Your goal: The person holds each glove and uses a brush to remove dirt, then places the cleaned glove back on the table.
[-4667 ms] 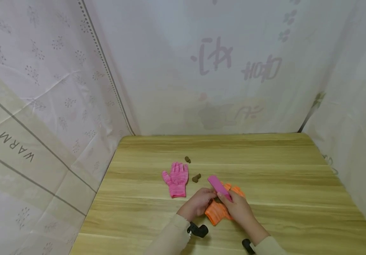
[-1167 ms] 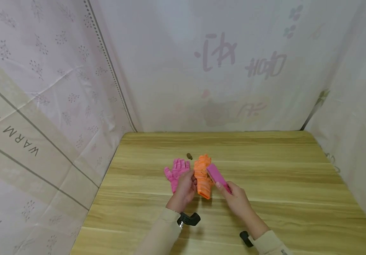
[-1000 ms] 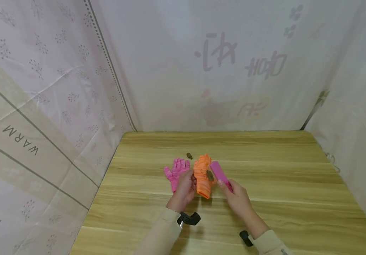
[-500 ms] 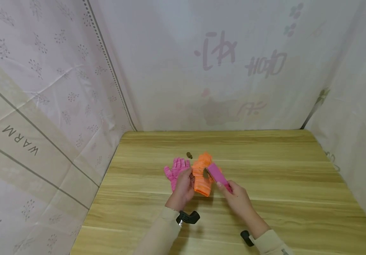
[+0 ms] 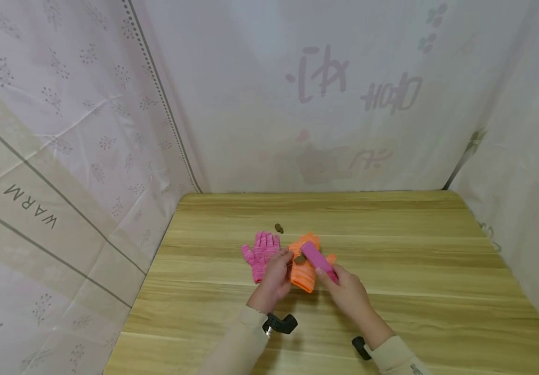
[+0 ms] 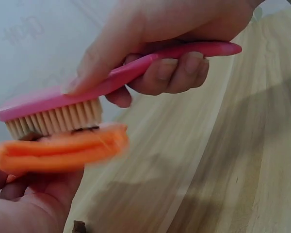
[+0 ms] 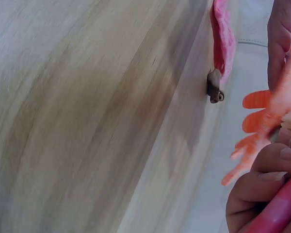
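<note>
An orange knitted glove [image 5: 303, 273] is held above the table in my left hand [image 5: 273, 278]; the left wrist view shows its open cuff and the hand beneath it. My right hand [image 5: 350, 296] grips a pink scrubbing brush [image 5: 317, 259] by its handle. Pale bristles [image 6: 58, 119] press down on the glove's upper side, beside a brown clump [image 5: 300, 259] on the fabric. Orange glove fingers [image 7: 254, 121] hang loose in the right wrist view. The brush head covers part of the glove.
Left of my hands a pink glove [image 5: 262, 252] lies flat, partly behind the left hand. A small brown lump [image 5: 279, 228] sits beyond it on the wooden table [image 5: 415, 250]. Patterned cloth [image 5: 260, 104] walls in the table's back and sides.
Since the earliest frame, both hands have carried the orange glove left and away from me, next to the pink glove. Lately the brush has shifted over it, and the glove's tilt has changed.
</note>
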Action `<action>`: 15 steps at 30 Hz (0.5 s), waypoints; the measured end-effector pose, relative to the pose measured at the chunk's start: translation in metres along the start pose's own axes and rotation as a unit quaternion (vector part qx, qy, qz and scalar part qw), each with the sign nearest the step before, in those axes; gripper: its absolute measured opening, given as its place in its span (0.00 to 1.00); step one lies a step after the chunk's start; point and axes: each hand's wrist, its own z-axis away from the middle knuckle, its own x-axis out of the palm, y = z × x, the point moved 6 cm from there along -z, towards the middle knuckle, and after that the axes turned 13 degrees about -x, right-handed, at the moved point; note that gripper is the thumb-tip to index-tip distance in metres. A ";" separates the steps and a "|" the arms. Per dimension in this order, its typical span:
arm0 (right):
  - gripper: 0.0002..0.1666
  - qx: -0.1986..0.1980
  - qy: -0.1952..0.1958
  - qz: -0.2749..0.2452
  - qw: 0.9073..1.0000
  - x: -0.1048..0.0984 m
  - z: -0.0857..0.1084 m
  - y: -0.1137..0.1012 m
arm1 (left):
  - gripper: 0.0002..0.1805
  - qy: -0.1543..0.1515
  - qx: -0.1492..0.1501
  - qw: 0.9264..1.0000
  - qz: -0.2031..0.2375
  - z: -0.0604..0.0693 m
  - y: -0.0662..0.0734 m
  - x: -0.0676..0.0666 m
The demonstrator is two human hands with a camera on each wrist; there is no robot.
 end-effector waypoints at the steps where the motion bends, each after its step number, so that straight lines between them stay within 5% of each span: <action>1: 0.33 0.002 -0.003 0.007 1.000 0.000 0.000 0.000 | 0.26 0.004 0.002 1.000 0.002 0.000 0.000 -0.001; 7: 0.31 0.002 -0.018 0.039 0.999 0.000 -0.001 -0.001 | 0.08 0.022 0.008 1.000 0.008 -0.002 0.005 -0.003; 15: 0.30 0.000 -0.017 0.044 0.999 0.000 0.001 -0.007 | 0.10 0.039 -0.003 0.999 0.028 -0.001 0.001 -0.005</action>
